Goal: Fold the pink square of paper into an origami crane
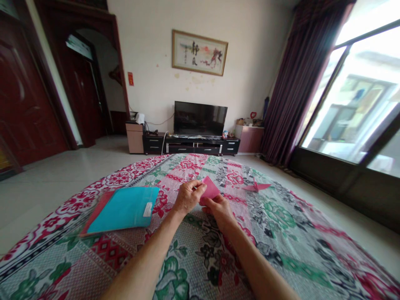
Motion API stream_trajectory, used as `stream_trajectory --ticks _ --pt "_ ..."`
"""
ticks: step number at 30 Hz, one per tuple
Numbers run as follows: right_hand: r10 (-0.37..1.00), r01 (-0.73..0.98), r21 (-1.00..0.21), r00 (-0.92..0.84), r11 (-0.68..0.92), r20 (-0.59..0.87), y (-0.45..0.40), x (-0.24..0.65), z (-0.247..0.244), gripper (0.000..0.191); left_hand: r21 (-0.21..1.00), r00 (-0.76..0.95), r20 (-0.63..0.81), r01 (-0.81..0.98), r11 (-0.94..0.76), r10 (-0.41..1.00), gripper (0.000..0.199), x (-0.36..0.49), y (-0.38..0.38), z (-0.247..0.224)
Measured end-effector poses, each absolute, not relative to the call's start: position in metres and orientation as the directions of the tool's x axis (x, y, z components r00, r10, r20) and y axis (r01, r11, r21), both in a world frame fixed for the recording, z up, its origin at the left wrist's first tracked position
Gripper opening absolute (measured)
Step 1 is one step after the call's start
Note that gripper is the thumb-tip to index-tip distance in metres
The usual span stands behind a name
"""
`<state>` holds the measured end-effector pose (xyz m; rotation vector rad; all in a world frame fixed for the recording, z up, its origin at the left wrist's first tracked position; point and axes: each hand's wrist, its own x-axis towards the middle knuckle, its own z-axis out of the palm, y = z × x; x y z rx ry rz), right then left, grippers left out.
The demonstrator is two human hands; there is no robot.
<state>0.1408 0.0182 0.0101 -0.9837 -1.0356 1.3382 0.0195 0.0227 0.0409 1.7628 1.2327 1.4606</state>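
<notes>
A small piece of pink paper (210,188), with a pointed top corner, is held up between both hands over the middle of the table. My left hand (188,196) pinches its left edge between thumb and fingers. Lower down, my right hand (218,209) grips the bottom edge, thumb on top. Whether the paper has several layers I cannot tell. To the right lies a folded pink paper figure (256,186) with pointed ends. On the left rests a stack of coloured paper with a blue sheet (125,208) on top, in what looks like a clear sleeve with a white label.
A flowered cloth (175,266) covers the round table. Beyond it stand a television (200,119) on a low black cabinet (193,146) and a framed picture (200,52) on the wall. A dark curtain (284,83) and large windows are at the right, wooden doors at the left.
</notes>
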Motion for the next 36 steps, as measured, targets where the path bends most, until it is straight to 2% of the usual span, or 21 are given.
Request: stream_trajectory --ticks 9,14,19,25,28,33,36 --pt "0.995 -0.289 -0.957 -0.092 0.016 0.045 0.015 0.143 0.015 0.035 0.858 -0.040 0.460 0.277 -0.433 0.887 0.026 0.020 0.027 0.039" --pt "0.976 -0.276 -0.960 -0.196 0.034 0.091 0.015 0.149 0.014 0.032 0.851 -0.013 0.464 0.283 -0.441 0.886 0.024 0.020 0.026 0.042" --pt "0.986 -0.308 -0.949 -0.127 0.063 0.107 0.018 0.154 0.016 0.038 0.851 -0.006 0.472 0.264 -0.454 0.882 0.023 0.020 0.025 0.043" --pt "0.979 -0.111 -0.978 -0.073 0.179 0.188 0.023 0.158 0.017 0.036 0.809 0.055 0.513 0.302 -0.504 0.856 0.020 0.023 0.022 0.040" --pt "0.965 -0.066 -0.966 -0.074 0.249 0.253 0.024 0.160 0.018 0.033 0.768 0.061 0.552 0.350 -0.536 0.831 0.017 0.023 0.021 0.041" --pt "0.941 -0.072 -0.946 -0.102 0.316 0.322 0.025 0.158 0.015 0.033 0.690 0.066 0.628 0.413 -0.594 0.776 0.015 0.023 0.019 0.044" --pt "0.957 -0.114 -0.958 -0.099 0.262 0.274 0.026 0.159 0.010 0.029 0.746 0.047 0.582 0.365 -0.556 0.812 0.019 0.022 0.020 0.046"
